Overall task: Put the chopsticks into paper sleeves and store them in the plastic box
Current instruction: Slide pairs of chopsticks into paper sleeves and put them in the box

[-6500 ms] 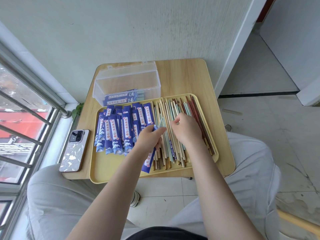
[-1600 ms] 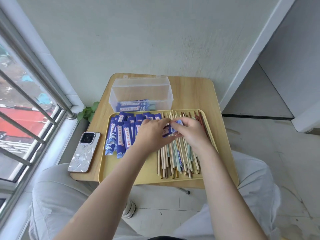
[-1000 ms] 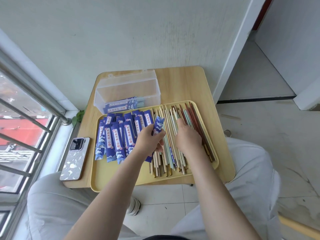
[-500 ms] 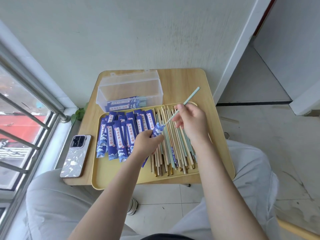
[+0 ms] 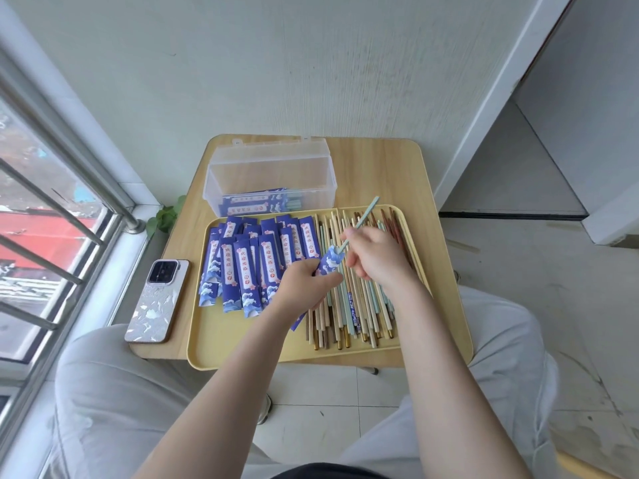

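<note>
- One blue paper sleeve (image 5: 330,263) is pinched in the left hand (image 5: 304,288) over the yellow tray (image 5: 221,344).
- A pale blue chopstick (image 5: 359,221), tip at the sleeve's mouth, is pinched by the right hand (image 5: 375,255).
- Filled sleeves are seen in the plastic box (image 5: 273,174) on the counter (image 5: 377,174).

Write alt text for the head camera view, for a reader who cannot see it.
A person's right hand feeds a light blue chopstick into the mouth of a blue paper sleeve held by the left hand, above a yellow tray of empty sleeves and loose chopsticks. Behind it stands an open clear plastic box; a phone lies left of the tray.
</note>
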